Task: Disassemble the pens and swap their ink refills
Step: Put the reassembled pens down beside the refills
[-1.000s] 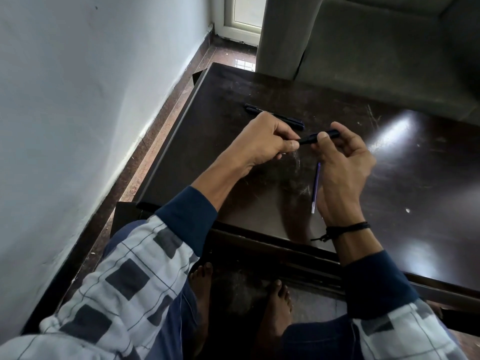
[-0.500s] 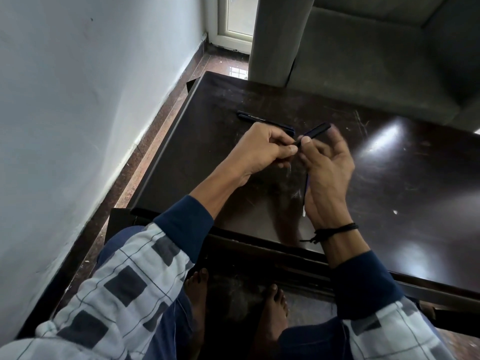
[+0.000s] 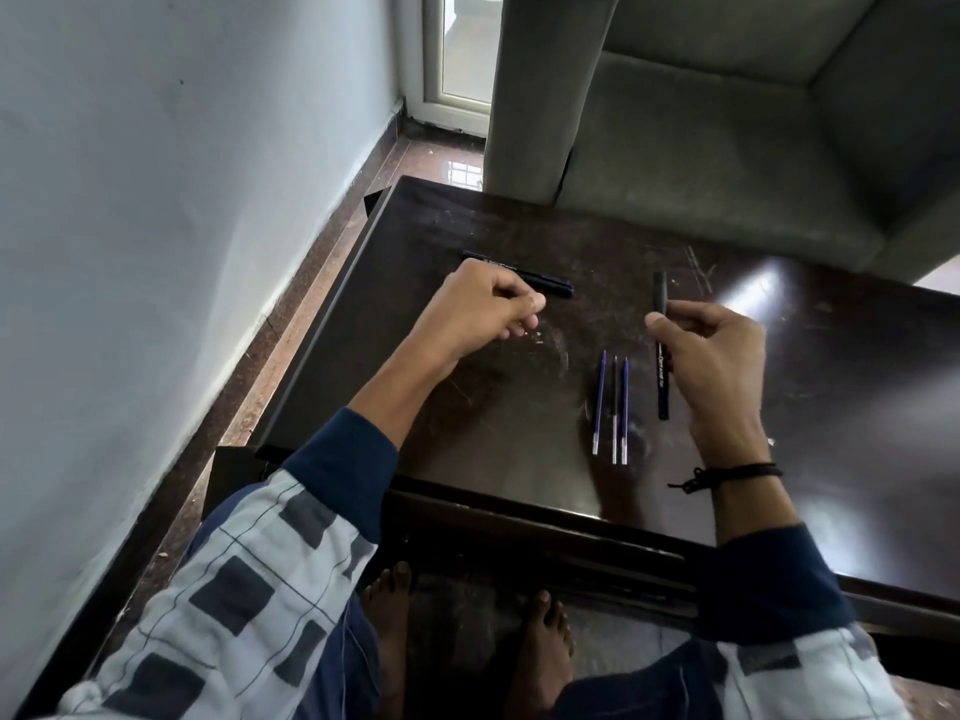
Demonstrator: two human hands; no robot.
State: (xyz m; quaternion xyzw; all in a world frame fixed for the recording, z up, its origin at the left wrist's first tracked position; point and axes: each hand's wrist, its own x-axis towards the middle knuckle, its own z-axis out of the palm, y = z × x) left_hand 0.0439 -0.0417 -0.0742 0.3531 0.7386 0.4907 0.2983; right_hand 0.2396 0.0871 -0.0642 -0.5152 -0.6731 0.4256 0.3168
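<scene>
A black pen barrel (image 3: pixel 661 356) with white lettering is pinched in my right hand (image 3: pixel 717 361), pointing away from me just above the dark table (image 3: pixel 519 407). Left of it, three thin refills lie side by side on the table: a blue one (image 3: pixel 600 402), a dark one (image 3: pixel 615 407) and another blue one (image 3: pixel 625 407). A second black pen (image 3: pixel 545 282) lies farther back. My left hand (image 3: pixel 478 314) hovers over its left part with the fingers curled shut; nothing shows in them.
A grey sofa (image 3: pixel 727 148) stands right behind the table's far edge. A white wall (image 3: pixel 156 252) runs along the left, with a strip of brown floor (image 3: pixel 291 324) between it and the table. My bare feet (image 3: pixel 540 641) are under the near edge.
My hands have come apart: the left moved left toward the back pen, the right moved right with the barrel. The refills on the table are now uncovered.
</scene>
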